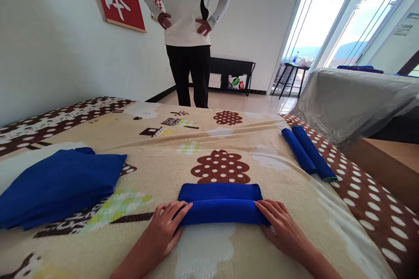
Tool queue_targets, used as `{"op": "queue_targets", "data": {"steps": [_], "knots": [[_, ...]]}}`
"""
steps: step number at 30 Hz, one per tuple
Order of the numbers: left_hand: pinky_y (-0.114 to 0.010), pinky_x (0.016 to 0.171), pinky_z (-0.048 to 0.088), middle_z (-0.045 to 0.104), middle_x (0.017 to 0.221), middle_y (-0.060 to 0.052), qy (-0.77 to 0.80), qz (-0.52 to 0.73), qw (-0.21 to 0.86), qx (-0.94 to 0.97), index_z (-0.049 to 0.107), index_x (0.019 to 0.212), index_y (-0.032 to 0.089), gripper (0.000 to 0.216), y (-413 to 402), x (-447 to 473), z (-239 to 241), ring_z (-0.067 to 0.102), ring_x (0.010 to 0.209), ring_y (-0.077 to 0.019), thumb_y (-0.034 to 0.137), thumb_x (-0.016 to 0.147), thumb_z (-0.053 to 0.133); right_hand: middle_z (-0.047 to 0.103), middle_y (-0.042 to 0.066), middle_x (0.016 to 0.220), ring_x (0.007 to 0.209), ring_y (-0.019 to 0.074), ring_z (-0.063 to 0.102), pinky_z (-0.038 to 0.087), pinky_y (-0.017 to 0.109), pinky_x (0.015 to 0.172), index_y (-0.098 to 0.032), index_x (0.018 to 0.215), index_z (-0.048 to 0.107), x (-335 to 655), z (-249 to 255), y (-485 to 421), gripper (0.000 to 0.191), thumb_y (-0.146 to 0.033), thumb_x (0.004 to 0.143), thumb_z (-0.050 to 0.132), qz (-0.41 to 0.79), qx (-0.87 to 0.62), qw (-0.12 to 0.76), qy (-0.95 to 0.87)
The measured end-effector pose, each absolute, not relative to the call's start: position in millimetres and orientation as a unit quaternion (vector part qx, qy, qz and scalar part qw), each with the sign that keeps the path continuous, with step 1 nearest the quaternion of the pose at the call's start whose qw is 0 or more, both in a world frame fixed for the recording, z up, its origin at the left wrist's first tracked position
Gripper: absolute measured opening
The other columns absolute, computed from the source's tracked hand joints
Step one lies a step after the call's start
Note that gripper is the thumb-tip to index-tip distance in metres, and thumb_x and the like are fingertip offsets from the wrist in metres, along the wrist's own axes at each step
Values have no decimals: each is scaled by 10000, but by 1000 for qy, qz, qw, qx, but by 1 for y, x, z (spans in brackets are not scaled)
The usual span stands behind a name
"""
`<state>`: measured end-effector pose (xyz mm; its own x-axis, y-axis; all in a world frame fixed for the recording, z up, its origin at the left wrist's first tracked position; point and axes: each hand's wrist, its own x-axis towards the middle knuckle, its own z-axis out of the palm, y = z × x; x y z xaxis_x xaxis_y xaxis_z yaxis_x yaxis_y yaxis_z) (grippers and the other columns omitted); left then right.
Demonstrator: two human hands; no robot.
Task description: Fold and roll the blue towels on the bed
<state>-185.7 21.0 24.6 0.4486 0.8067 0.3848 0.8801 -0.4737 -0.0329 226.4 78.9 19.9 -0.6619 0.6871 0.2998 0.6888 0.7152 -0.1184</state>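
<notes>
A blue cloth (pixel 222 212) lies partly rolled in front of me, its near side a thick roll and a short flat strip showing beyond it. My left hand (pixel 168 222) grips the left end of the roll, fingers on top and thumb low at the near side. At the right end, my right hand (pixel 278 220) holds the roll in the same way. Two finished-looking blue rolls (pixel 299 152) rest side by side at the right. To the left lies a loose pile of blue cloth (pixel 65 183).
A patterned blanket (pixel 157 139) covers the surface under everything. Beyond its far edge stands a person (pixel 188 22), hands on hips. A plastic-covered piece of furniture (pixel 363 96) and a wooden box-like piece (pixel 389 161) are at the right. Farther back are a black rack (pixel 232 67) and a stool (pixel 294 69).
</notes>
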Motion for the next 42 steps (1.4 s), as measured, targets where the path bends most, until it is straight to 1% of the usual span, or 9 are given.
{"op": "queue_targets", "data": {"steps": [4, 8, 12, 16, 23, 29, 35, 39, 42], "knots": [[-376, 942, 411, 692, 1202, -52, -533, -157, 50, -830, 552, 1323, 211, 499, 50, -189, 37, 641, 1067, -203, 101, 845, 462, 663, 88, 1178, 1083, 214, 591, 434, 400, 990, -175, 1299, 553, 219, 33, 105, 445, -105, 867, 475, 42, -410, 159, -897], [-528, 999, 380, 666, 1244, -154, -557, -149, 70, -814, 665, 1133, 155, 355, 87, -169, 57, 595, 1180, -326, 119, 834, 478, 665, 131, 1151, 1077, 270, 596, 417, 482, 987, -150, 1077, 653, 190, 44, 138, 296, -97, 882, 436, 20, -450, 171, -877], [-486, 1121, 322, 585, 1400, -148, -509, -132, 62, -848, 564, 1346, 133, 525, 110, -117, 54, 496, 1334, -296, 94, 827, 494, 574, 119, 1398, 1299, 256, 505, 333, 457, 1122, -147, 1350, 556, 137, 41, 147, 479, -86, 891, 432, 14, -416, 176, -892], [-429, 1160, 309, 516, 1487, -131, -479, -122, 42, -868, 490, 1425, 120, 501, 116, -94, 39, 444, 1396, -264, 164, 927, 460, 468, 106, 1520, 1389, 226, 435, 326, 384, 1162, -131, 1497, 408, 114, 32, 141, 602, -321, 943, 548, 32, -359, 167, -918], [-442, 1103, 361, 499, 1511, -82, -483, -121, 16, -867, 353, 1522, 232, 652, 104, -160, 26, 473, 1372, -271, 529, 964, 512, 506, 132, 1480, 1335, 272, 492, 365, 469, 1122, -162, 1520, 366, 183, 13, 148, 628, -442, 981, 528, 52, -371, 175, -911], [-483, 1062, 376, 547, 1436, -88, -510, -142, 12, -848, 469, 1443, 300, 659, 119, -175, 17, 497, 1312, -306, 659, 895, 548, 529, 103, 1450, 1318, 255, 491, 379, 433, 1111, -226, 1480, 419, 192, 9, 157, 647, -488, 922, 616, 79, -386, 192, -899], [-487, 1025, 417, 633, 1213, -131, -536, -185, 6, -824, 586, 1331, 218, 497, 132, -188, 14, 560, 1153, -310, 523, 941, 549, 617, 124, 1286, 1204, 280, 551, 397, 467, 1071, -217, 1408, 510, 197, 13, 173, 569, -467, 914, 640, 92, -428, 190, -879], [-483, 1030, 422, 655, 1238, -135, -544, -183, -33, -818, 589, 1321, 192, 466, 132, -192, 22, 583, 1157, -317, 462, 943, 551, 652, 112, 1192, 1127, 238, 600, 450, 424, 1000, -161, 1320, 550, 200, 29, 183, 482, -455, 941, 601, 126, -441, 175, -871], [-471, 1073, 390, 653, 1296, -123, -548, -169, -81, -815, 608, 1302, 202, 452, 118, -191, 39, 584, 1195, -318, 445, 921, 585, 689, 70, 1008, 923, 206, 646, 495, 358, 830, -159, 1176, 616, 208, 53, 179, 463, -513, 881, 663, 161, -453, 152, -864]]}}
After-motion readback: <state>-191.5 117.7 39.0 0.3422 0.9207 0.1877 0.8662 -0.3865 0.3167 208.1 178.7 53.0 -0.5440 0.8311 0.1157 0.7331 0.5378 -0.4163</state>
